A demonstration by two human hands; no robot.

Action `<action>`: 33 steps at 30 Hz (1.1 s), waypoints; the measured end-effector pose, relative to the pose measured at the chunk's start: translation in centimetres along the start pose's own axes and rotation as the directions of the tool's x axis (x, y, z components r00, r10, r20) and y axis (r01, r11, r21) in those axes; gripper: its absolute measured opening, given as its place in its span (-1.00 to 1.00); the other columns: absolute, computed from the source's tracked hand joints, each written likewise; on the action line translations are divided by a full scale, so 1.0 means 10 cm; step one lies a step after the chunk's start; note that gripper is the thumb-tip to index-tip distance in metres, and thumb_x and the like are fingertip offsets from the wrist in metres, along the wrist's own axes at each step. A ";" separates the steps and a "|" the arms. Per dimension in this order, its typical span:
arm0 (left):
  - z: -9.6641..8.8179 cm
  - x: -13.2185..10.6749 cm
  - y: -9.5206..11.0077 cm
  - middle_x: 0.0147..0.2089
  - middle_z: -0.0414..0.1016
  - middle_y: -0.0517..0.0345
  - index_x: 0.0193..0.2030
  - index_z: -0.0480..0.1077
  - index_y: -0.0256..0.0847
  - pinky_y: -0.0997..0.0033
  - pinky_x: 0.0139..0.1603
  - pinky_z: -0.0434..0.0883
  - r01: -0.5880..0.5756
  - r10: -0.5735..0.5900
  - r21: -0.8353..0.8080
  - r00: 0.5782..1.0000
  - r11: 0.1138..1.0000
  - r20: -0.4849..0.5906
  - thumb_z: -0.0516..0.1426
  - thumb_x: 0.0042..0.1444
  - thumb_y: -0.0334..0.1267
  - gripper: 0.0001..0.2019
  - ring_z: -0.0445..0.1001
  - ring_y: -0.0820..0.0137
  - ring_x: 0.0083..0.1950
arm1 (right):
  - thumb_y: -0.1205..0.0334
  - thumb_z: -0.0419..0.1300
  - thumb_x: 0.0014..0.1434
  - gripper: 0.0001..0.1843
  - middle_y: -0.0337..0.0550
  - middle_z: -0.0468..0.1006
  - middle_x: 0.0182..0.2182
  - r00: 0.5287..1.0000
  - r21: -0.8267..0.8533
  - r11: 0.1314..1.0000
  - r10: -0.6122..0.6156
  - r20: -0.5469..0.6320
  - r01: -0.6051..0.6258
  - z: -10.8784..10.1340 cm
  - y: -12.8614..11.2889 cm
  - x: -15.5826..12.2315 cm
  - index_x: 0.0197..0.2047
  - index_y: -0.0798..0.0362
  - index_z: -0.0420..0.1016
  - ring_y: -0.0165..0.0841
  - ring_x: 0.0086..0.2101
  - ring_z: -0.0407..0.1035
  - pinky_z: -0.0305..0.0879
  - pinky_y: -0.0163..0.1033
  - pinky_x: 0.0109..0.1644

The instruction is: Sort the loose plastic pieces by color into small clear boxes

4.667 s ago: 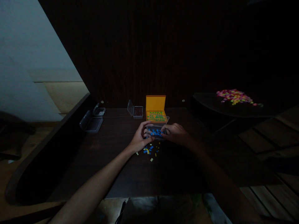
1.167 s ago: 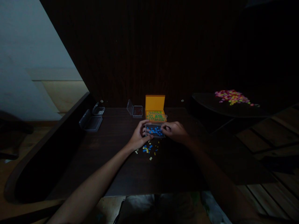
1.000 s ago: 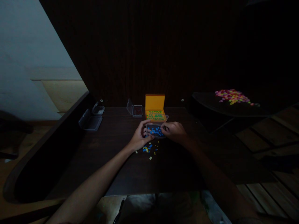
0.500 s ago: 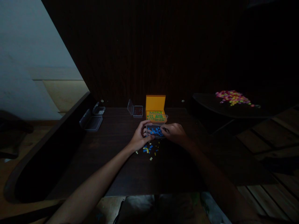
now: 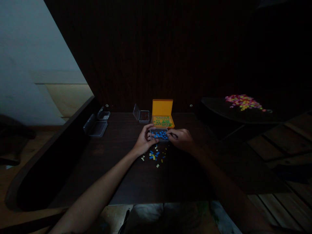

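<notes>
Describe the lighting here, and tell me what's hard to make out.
Head view: dim overall, with the pale wall brightest and the upper right nearly black; head view: the orange box and blue pieces stand out, but what the right hand pinches, if anything, is unclear; head view: the bright pile looks soft.
</notes>
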State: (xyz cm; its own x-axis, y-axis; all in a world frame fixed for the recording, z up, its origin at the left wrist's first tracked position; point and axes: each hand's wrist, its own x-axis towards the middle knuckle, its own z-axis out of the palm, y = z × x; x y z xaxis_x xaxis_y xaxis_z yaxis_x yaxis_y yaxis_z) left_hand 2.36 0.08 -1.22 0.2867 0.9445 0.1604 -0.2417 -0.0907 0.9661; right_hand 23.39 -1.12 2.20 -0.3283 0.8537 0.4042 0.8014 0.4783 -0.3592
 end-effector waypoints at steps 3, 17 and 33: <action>-0.03 0.01 0.02 0.13 0.33 0.02 0.10 0.25 -0.10 0.43 -0.21 0.44 -0.004 0.005 0.030 1.000 1.000 -0.021 0.33 -0.21 -0.42 -0.33 0.46 0.50 -0.23 | 0.22 0.11 0.17 -0.79 -0.26 0.52 -0.57 0.990 0.079 0.988 -0.137 0.043 0.133 0.04 -0.06 -0.05 -0.32 0.04 0.58 -0.47 -0.59 0.30 0.10 -0.37 -0.41; -0.07 0.04 0.00 0.13 0.32 0.02 0.08 0.22 -0.12 0.49 -0.21 0.43 -0.014 0.014 0.012 1.000 1.000 -0.021 0.33 -0.19 -0.41 -0.35 0.47 0.54 -0.24 | 0.26 0.19 0.13 -0.85 -0.26 0.54 -0.55 0.853 0.158 0.957 -0.289 0.434 0.244 0.19 -0.33 -0.11 -0.25 0.02 0.58 -0.42 -0.50 0.40 0.16 -0.36 -0.33; -0.03 0.01 0.07 0.13 0.32 0.01 0.09 0.22 -0.13 0.48 -0.23 0.44 -0.018 0.017 -0.011 1.000 1.000 -0.007 0.34 -0.20 -0.41 -0.34 0.45 0.52 -0.23 | 0.19 0.13 0.24 -0.81 -0.22 0.42 -0.45 0.968 0.353 0.910 -0.248 0.043 0.217 0.11 -0.24 -0.06 -0.23 0.06 0.54 -0.44 -0.46 0.28 0.22 -0.34 -0.34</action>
State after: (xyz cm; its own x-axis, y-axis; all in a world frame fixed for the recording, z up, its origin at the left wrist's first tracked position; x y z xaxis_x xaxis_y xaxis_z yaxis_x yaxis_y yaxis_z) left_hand 1.93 0.18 -0.56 0.2758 0.9450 0.1758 -0.2564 -0.1039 0.9610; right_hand 21.14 -2.59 1.92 -0.5378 0.7168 0.4437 0.4820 0.6933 -0.5358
